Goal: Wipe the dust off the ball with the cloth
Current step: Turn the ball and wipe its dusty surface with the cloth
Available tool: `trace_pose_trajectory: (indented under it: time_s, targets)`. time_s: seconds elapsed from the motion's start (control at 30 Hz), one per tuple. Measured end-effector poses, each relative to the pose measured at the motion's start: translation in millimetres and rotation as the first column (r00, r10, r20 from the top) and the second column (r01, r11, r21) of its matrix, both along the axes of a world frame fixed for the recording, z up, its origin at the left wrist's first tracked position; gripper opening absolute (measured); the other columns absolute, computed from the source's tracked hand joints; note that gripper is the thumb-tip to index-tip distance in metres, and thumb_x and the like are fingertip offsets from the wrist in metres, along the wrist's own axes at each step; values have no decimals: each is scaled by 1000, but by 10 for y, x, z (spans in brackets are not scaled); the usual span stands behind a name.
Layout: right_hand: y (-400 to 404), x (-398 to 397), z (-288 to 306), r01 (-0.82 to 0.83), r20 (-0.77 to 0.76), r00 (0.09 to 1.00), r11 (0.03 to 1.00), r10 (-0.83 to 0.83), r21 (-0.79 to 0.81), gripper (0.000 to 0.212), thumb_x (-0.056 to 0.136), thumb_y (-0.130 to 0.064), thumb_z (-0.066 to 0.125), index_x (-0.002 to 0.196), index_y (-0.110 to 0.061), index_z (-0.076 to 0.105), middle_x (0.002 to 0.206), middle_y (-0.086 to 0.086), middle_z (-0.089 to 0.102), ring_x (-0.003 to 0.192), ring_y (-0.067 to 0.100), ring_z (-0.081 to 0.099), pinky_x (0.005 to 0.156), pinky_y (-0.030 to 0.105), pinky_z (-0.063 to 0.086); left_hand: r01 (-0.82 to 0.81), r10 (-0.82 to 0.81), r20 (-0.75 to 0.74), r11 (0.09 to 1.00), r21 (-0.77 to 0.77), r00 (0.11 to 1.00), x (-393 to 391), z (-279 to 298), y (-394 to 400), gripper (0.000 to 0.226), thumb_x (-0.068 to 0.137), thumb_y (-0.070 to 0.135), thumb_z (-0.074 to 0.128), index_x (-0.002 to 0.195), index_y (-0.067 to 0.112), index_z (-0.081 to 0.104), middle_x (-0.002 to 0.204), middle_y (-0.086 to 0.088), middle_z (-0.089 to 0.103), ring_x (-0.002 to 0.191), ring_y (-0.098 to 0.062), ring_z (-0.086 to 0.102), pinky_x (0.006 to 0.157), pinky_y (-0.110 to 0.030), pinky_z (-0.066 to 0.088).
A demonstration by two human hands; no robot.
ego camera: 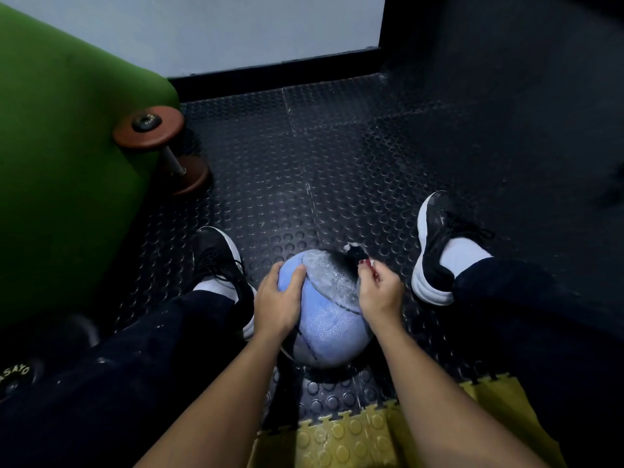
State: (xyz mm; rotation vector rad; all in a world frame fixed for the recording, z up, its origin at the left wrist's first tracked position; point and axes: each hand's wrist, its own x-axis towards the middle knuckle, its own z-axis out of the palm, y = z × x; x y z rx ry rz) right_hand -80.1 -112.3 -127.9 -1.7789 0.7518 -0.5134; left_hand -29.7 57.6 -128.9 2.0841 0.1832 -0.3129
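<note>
While left hand point(275, 300) steadies ball point(326, 327), right hand point(380, 295) pinches cloth point(358, 253).

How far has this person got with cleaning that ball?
Partway, it seems. The lower blue panels of the ball look fairly clean. The left hand steadies it while the right hand grips a dark cloth at the far side. The grey, dusty-looking upper panel is left to wipe.

Ball point(329, 319) sits on the floor point(337, 157) between both hands, dumbbell point(162, 148) well ahead of the left hand point(275, 304).
</note>
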Motion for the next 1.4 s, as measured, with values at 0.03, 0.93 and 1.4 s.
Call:
trace_pose_trajectory:
  time_s: [0.03,0.93,1.4]
  targets:
    - [-66,60,-46,113,-95,990,984,-100,139,37,88,-20,59,53,-13,50,52,-5,51,55,16,46,59,32,38,7,-7,-4,1000,7,1000,2,1,12,68,76,83,48,124,36,59,122,7,68,116,-19,62,106,-47,45]
    - [-70,-112,-138,196,-218,965,955,-148,220,33,90,-15,56,58,-8,51,58,1,51,64,21,46,58,33,33,172,-174,88,985,20,981,92,145,-5,79,75,81,53,140,36,56,143,12,57,132,-13,51,114,-44,40]
    - [-138,-7,-83,211,-282,947,961,-155,181,36,92,-21,55,57,-12,51,59,1,52,67,24,49,62,33,35,172,-175,69,984,54,982,125,118,-115,84,73,84,52,142,38,53,150,11,51,141,-14,43,117,-45,35]
